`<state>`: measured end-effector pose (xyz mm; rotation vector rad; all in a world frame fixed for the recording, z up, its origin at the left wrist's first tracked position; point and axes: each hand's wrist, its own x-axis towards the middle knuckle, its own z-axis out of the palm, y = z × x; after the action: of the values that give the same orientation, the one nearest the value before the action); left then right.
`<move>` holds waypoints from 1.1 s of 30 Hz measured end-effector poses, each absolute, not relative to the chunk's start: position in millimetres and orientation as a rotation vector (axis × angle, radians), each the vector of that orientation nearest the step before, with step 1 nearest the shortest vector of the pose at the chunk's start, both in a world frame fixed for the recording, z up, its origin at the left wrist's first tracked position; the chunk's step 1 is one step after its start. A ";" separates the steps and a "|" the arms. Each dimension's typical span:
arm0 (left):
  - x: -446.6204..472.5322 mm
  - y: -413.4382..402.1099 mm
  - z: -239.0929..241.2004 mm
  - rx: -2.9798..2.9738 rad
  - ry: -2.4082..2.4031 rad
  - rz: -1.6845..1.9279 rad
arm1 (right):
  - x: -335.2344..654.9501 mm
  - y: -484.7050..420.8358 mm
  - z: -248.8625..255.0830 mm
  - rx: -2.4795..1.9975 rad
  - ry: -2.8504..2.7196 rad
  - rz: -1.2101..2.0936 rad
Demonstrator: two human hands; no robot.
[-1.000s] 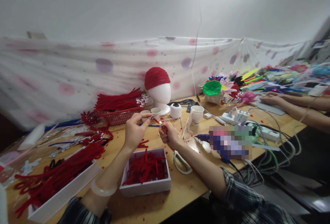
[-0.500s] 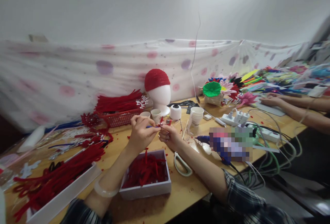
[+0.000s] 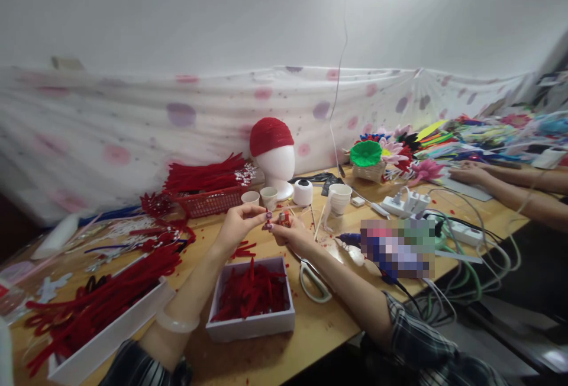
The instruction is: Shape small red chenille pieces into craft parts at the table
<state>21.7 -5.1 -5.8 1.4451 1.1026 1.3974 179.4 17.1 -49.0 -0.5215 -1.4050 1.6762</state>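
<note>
My left hand (image 3: 242,226) is closed in a pinch above the far side of the white box. Its fingertips hold a small red piece (image 3: 268,221), mostly hidden by the fingers. Close beside it, my right hand (image 3: 293,235) is closed around a red lighter (image 3: 284,218) with a metal top. The fingertips of both hands nearly meet. Below them stands the white box (image 3: 251,328), filled with short red chenille pieces (image 3: 252,288). Several more red pieces (image 3: 244,248) lie on the table just behind the box.
Scissors (image 3: 315,282) lie right of the box. A foam head (image 3: 277,167) in a red cap, paper cups (image 3: 340,199) and a red basket (image 3: 208,202) stand behind. A glue gun (image 3: 350,239), power strips (image 3: 394,205) and cables lie right. Another person's hands (image 3: 468,173) work farther right.
My left hand has shifted slightly, its pinch now beside the lighter top. A blue bit seen between its fingers no longer shows. Red pieces behind the box have come into view.
</note>
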 end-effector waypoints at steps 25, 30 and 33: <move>32.0 -9.8 -2.1 1.252 1.012 1.693 | 168.7 12.9 -49.9 -0.774 -1.232 1.923; 32.1 -9.6 -2.7 1.249 1.002 1.702 | 170.4 12.9 -48.5 -0.755 -1.216 1.923; 32.2 -10.1 1.1 1.209 0.979 1.705 | 171.1 14.5 -48.8 -0.732 -1.179 1.940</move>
<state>32.2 -10.1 1.1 1.2094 0.9789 1.7047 171.1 14.5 -48.8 -0.7319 -1.1791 1.9399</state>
